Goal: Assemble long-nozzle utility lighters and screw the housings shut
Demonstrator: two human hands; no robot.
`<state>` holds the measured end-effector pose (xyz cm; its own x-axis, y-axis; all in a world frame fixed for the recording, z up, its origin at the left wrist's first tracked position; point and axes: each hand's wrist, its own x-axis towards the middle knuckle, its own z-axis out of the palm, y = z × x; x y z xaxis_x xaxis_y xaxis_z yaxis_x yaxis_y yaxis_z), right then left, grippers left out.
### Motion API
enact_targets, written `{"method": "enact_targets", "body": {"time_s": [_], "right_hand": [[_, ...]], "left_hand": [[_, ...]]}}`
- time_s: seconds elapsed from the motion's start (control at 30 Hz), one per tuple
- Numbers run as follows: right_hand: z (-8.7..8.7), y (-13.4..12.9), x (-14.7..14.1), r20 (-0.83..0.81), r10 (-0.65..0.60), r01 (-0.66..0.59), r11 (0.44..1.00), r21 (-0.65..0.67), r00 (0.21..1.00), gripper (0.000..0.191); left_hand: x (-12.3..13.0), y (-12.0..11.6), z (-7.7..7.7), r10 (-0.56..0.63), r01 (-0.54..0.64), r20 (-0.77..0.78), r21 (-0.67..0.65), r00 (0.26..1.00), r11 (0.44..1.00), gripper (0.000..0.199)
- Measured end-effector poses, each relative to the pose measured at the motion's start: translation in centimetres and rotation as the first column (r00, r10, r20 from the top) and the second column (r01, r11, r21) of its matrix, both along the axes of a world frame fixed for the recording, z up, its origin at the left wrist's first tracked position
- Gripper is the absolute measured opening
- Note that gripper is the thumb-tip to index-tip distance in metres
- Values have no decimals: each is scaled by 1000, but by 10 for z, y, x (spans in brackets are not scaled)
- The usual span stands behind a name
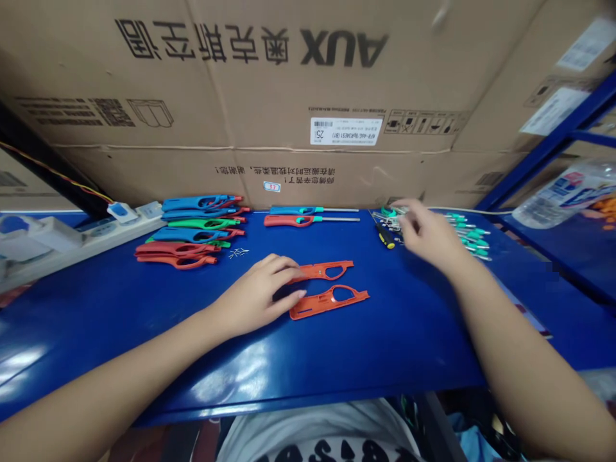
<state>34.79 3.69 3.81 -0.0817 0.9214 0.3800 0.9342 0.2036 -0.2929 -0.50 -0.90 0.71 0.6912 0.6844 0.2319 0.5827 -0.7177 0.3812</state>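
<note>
Two orange lighter handle halves lie before me, an upper half point(315, 272) and a lower half point(320, 304), their hollow inner sides showing. My left hand point(260, 292) rests at their left ends, thumb touching the lower half and fingers over the upper one, spread apart. Farther right, my right hand point(426, 234) reaches over a pile of metal lighter tubes with green fittings point(474, 240). Its thumb and forefinger look apart, with nothing plainly between them; some fingertips blend with the small parts. A black and yellow screwdriver point(385, 236) lies just left of it.
Stacked blue, green and red lighter handles point(192, 232) lie at left beside a white power strip point(115, 232). Small screws point(239, 253) lie nearby. Two lighters with metal tubes, blue point(293, 210) and red point(289, 221), sit before the cardboard wall point(269, 115). A plastic bottle point(563, 196) is at right.
</note>
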Motion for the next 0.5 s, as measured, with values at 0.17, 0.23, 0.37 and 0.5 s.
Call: {"method": "enact_targets", "body": {"time_s": [0.17, 0.23, 0.37, 0.5], "right_hand": [[1, 10, 37, 157, -337, 344, 939, -18, 928, 45], [-4, 15, 54, 226, -402, 438, 889, -136, 887, 39], [-20, 25, 83, 257, -415, 473, 849, -236, 873, 30], [-32, 32, 93, 253, -426, 483, 843, -236, 869, 17]], "left_hand": [[7, -14, 6, -58, 58, -66, -10, 996, 998, 40], [8, -16, 7, -68, 68, -78, -11, 995, 998, 42], [7, -16, 4, -71, 71, -89, -14, 994, 997, 35], [5, -14, 3, -64, 63, -84, -16, 994, 998, 26]]}}
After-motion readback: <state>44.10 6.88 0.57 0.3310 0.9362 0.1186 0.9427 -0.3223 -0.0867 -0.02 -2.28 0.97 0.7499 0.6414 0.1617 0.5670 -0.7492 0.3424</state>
